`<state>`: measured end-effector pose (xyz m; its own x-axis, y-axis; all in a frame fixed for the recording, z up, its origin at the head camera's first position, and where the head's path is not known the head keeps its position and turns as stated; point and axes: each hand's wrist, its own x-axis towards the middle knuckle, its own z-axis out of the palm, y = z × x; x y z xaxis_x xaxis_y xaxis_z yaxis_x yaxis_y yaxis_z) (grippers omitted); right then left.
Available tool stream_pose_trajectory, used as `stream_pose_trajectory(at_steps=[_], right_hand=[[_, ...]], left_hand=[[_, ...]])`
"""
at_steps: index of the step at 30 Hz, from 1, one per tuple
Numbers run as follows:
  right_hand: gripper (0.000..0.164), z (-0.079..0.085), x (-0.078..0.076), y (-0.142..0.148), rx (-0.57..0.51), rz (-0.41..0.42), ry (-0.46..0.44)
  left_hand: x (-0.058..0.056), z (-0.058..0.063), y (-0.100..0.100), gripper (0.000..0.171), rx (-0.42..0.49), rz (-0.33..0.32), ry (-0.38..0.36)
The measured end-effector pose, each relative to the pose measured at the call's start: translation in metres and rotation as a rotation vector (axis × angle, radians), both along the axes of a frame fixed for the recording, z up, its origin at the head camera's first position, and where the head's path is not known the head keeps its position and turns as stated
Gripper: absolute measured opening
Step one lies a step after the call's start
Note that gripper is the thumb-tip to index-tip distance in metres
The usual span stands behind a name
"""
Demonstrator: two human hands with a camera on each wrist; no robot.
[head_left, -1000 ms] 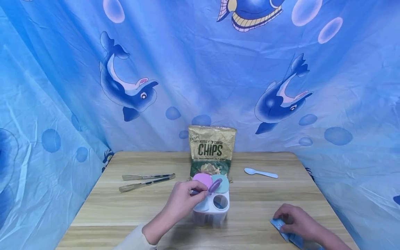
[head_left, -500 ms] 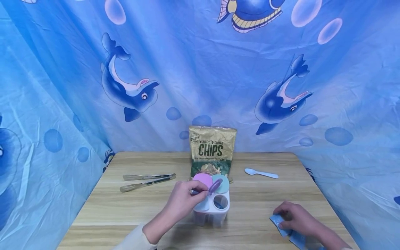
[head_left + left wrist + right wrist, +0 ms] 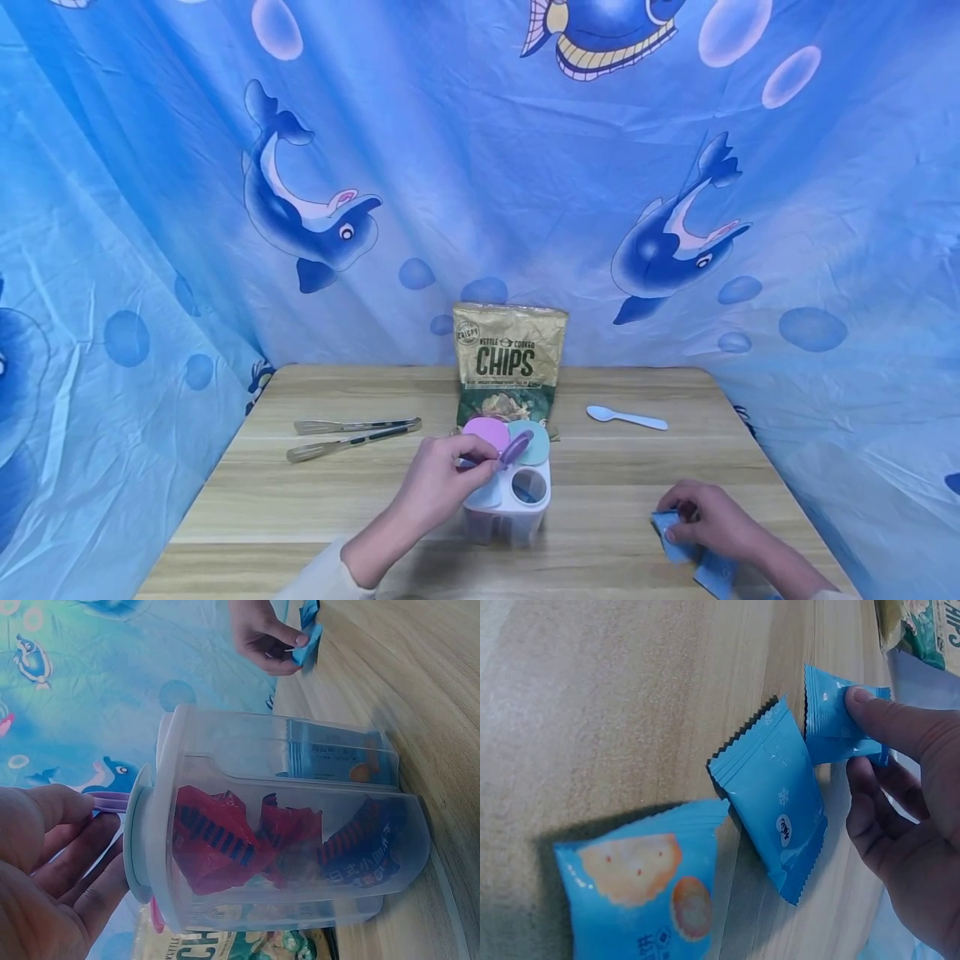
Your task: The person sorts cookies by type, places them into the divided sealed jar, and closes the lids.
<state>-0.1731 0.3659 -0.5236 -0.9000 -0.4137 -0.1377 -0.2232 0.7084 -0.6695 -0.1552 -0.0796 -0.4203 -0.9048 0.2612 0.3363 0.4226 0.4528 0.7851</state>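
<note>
My left hand (image 3: pixel 435 479) pinches a raised purple lid (image 3: pixel 516 450) at the top of a clear plastic storage box (image 3: pixel 510 527). One round opening (image 3: pixel 529 486) in its white top is uncovered, at the near right. Through the wall, the left wrist view shows red packets (image 3: pixel 217 840) and a dark blue packet (image 3: pixel 364 847) in one compartment, and a light blue packet (image 3: pixel 341 754) in another. At the table's right, my right hand (image 3: pixel 708 521) grips a small blue snack packet (image 3: pixel 829 712) between thumb and fingers. Two more blue packets, one plain (image 3: pixel 776 802) and one with biscuits printed on it (image 3: pixel 645 889), lie beside it.
A chips bag (image 3: pixel 510 354) stands upright right behind the box. Metal tongs (image 3: pixel 352 436) lie on the left of the wooden table (image 3: pixel 315 517), and a pale spoon (image 3: pixel 627 416) on the right. A blue curtain (image 3: pixel 465 167) hangs around the table.
The right hand has shifted slightly, and the packet in its fingers has turned and moved a little from the one beside it. The left hand holds the purple lid in place.
</note>
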Motion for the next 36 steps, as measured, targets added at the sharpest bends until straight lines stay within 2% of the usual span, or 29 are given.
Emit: stream_pose_trajectory(at_steps=[7,15,28,36], right_hand=[[0.024,0.001,-0.003,-0.002,0.01,-0.039,0.049],[0.02,0.013,-0.007,-0.009,-0.012,-0.05,0.171],[0.019,0.065,-0.008,-0.049,-0.116,-0.009,0.461],[0.021,0.1,-0.007,-0.086,-0.213,0.015,0.529]], left_hand=[[0.0,-0.001,0.0,0.012,0.0,0.002,0.004],[0.0,0.0,0.0,0.012,-0.001,0.004,0.01],[0.0,0.001,0.001,0.011,0.004,0.003,0.008],[0.001,0.002,0.0,0.011,0.006,0.0,0.004]])
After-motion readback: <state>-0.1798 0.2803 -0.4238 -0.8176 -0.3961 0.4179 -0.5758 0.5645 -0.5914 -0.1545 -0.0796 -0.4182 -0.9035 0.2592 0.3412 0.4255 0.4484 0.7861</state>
